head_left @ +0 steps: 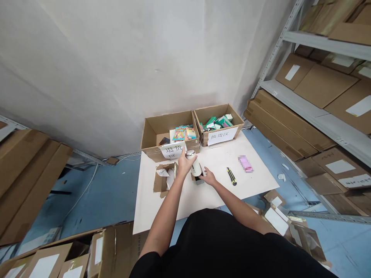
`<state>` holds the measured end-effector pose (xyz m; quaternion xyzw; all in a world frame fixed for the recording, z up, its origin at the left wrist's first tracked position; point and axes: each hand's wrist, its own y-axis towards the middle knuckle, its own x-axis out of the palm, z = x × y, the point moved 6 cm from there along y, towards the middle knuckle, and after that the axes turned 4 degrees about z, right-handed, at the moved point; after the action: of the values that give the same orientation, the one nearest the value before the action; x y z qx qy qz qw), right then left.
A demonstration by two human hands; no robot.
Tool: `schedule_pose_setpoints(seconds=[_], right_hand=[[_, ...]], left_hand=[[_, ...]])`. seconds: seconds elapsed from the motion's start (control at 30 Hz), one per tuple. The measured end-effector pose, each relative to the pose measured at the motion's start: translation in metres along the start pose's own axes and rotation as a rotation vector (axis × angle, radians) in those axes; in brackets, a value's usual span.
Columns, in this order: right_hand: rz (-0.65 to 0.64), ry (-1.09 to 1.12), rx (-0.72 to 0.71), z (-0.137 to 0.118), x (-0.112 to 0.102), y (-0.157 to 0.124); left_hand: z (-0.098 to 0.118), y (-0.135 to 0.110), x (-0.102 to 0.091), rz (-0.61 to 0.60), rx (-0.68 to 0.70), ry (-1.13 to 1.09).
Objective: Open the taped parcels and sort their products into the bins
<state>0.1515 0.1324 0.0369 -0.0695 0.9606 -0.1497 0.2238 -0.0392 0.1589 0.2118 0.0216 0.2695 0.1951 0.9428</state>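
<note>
My left hand (184,163) is wrapped round a white bottle with a silver cap (193,161), held tilted above a small open package box (198,179). My right hand (208,176) grips that small box and steadies it on the white sheet (162,204) that covers the floor. An opened, torn cardboard parcel (162,178) lies just left of my left hand.
Two open cartons with paper labels stand at the far edge: the left carton (150,136) holds colourful packs, the right carton (232,133) holds green boxes. A box cutter (231,176) and a pink item (245,163) lie to the right. Shelves with cartons (319,88) stand at right; more boxes (26,173) at left.
</note>
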Motion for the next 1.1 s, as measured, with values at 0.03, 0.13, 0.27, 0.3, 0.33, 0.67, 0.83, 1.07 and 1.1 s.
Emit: schedule_pose_setpoints(seconds=[0.03, 0.13, 0.27, 0.3, 0.33, 0.67, 0.83, 1.07, 1.1], right_hand=[[0.015, -0.049, 0.048, 0.011, 0.005, 0.002], [0.018, -0.078, 0.096, 0.027, 0.017, 0.004], [0.014, -0.034, 0.081, 0.026, 0.021, 0.006], [0.022, -0.026, 0.078, 0.025, 0.021, 0.006], [0.034, -0.020, 0.078, 0.025, 0.022, 0.006], [0.101, -0.012, 0.111, 0.036, 0.036, -0.001], [0.106, -0.015, 0.082, 0.034, 0.039, -0.005], [0.151, 0.004, -0.098, 0.022, 0.044, -0.020], [0.189, -0.011, -0.119, 0.020, 0.042, -0.021]], left_hand=[[-0.009, -0.005, 0.005, -0.007, -0.014, 0.007], [-0.032, -0.022, 0.022, -0.042, -0.034, -0.026], [-0.052, -0.038, 0.036, -0.068, -0.010, -0.130], [-0.055, -0.040, 0.038, -0.070, 0.002, -0.154], [-0.058, -0.041, 0.041, -0.075, 0.013, -0.172], [-0.121, -0.085, 0.072, -0.341, 0.083, -0.035], [-0.162, -0.102, 0.069, -0.345, -0.001, 0.034], [-0.207, -0.073, 0.071, -0.296, -0.428, -0.176], [-0.207, -0.068, 0.075, -0.327, -0.416, -0.194]])
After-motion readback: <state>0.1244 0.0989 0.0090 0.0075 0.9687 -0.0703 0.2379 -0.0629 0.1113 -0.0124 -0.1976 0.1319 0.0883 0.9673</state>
